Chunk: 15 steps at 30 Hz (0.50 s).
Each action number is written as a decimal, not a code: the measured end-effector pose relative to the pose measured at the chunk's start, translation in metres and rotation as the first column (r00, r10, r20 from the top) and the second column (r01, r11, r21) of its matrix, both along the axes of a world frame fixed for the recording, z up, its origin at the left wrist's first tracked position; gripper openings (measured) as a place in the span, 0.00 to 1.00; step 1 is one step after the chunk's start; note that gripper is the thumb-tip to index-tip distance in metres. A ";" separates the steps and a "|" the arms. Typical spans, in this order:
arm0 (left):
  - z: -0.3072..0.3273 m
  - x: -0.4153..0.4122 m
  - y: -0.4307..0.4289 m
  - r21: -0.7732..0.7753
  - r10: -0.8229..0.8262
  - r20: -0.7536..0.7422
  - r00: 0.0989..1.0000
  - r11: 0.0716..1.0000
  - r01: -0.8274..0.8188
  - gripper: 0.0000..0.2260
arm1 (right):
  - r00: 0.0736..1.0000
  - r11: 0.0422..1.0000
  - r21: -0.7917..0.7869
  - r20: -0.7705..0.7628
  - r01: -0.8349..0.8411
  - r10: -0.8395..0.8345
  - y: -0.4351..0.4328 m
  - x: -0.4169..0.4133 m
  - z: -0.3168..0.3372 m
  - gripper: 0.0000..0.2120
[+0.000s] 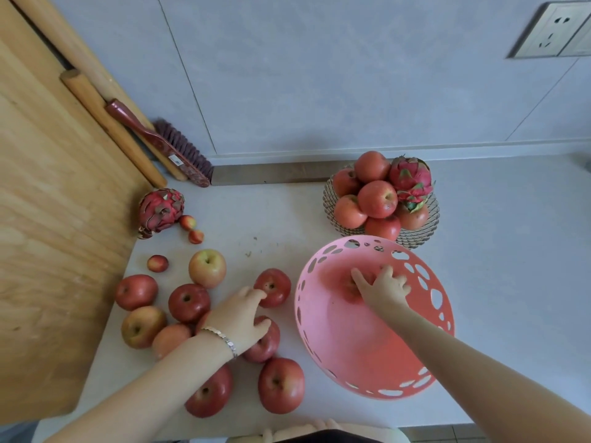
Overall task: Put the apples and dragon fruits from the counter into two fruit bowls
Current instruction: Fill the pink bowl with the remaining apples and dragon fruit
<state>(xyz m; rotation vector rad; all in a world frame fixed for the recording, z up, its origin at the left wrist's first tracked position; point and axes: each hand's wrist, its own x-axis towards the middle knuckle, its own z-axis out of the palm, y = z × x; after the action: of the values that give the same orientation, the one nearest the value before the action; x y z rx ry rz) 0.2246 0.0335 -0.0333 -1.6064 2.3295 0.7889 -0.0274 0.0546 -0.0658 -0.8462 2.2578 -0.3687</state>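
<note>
**Pink bowl barely started, wire bowl heaped**

Roughly half the job looks done. At 1 o'clock on the counter (pixel 256 212), the wire bowl (pixel 415 239) is piled with apples and one dragon fruit (pixel 411 180). The pink bowl (pixel 425 356), at 3 o'clock, holds a single red apple (pixel 348 292) as far as I can see.

The right hand (pixel 383 287) lies over that apple with fingers spread. From behind, I cannot tell whether it grips the fruit or merely rests on it.

The left hand (pixel 238 318) reaches out with straight fingers, its tips touching a loose apple (pixel 273 287) near the centre, and has hold of nothing.

Nine or so apples remain clustered from 7 to 9 o'clock. A second dragon fruit (pixel 161 211) waits at 10 o'clock beside the wooden board (pixel 48 251), with three small red fruits (pixel 187 222) near it.
</note>
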 end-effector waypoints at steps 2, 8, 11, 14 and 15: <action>-0.003 0.010 -0.001 0.083 -0.076 0.143 0.987 0.994 0.065 0.25 | 0.985 0.963 -0.253 -0.164 -0.099 0.058 0.000 0.019 0.014 0.27; -0.017 0.009 0.008 0.128 -0.312 0.368 0.876 0.950 0.284 0.36 | 0.577 0.529 -0.231 -0.328 -0.816 0.748 -0.029 0.105 0.029 0.25; -0.020 0.007 0.006 0.130 -0.296 0.337 0.894 0.955 0.267 0.39 | 0.218 0.331 0.257 -0.384 -0.908 0.897 -0.051 0.134 0.007 0.30; -0.023 0.010 0.004 0.133 -0.275 0.293 0.916 0.960 0.246 0.37 | 0.094 0.256 0.447 -0.353 -0.857 0.931 -0.063 0.146 -0.002 0.30; -0.024 0.011 0.004 0.130 -0.267 0.283 0.921 0.962 0.239 0.37 | 0.090 0.249 0.448 -0.347 -0.859 0.934 -0.066 0.148 -0.001 0.30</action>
<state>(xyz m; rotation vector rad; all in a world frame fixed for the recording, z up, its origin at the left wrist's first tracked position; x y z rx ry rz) 0.2355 0.0377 -0.0572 -1.2509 2.1865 0.5456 0.1205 -0.0116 -0.0667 -2.3177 1.6148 0.7518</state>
